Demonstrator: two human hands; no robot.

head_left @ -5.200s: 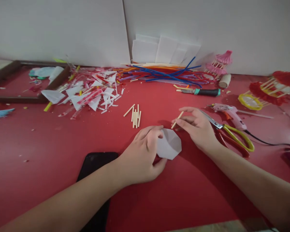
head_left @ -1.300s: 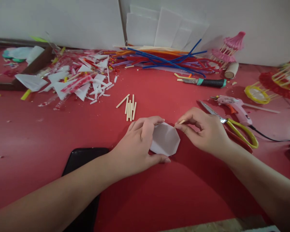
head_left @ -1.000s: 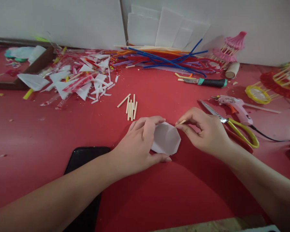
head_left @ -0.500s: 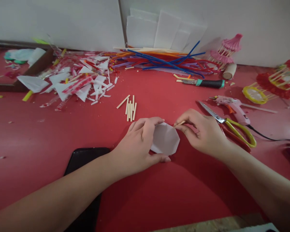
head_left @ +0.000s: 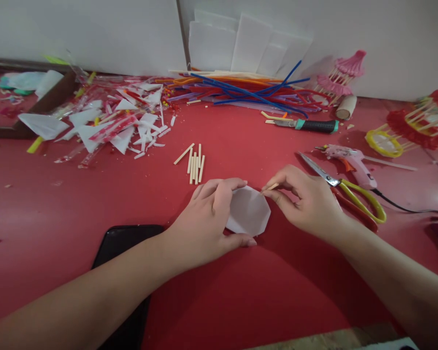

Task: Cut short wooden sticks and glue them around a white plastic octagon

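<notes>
A white many-sided foam or card piece (head_left: 248,212) is held by its edges between the thumb and fingers of my left hand (head_left: 208,223), just over the red table. In my right hand (head_left: 302,199) a short wooden stick (head_left: 272,186) is pinched between thumb and forefinger, at the piece's upper right corner. Whether the stick's tip touches the corner is hard to make out. Several like wooden sticks (head_left: 194,166) lie loose beyond my left hand. Scissors (head_left: 345,192) with yellow and red handles lie beside my right hand.
A pink glue gun (head_left: 350,163) with a black cord and a craft knife (head_left: 314,126) lie at the right. Pipe cleaners (head_left: 248,90) are heaped at the back, paper scraps (head_left: 122,138) at the left. A black phone-like slab (head_left: 131,236) lies under my left forearm. Small stick models (head_left: 387,141) stand far right.
Both hands keep the same hold on the white piece and the stick. The view has shifted very slightly; nothing else visibly moves.
</notes>
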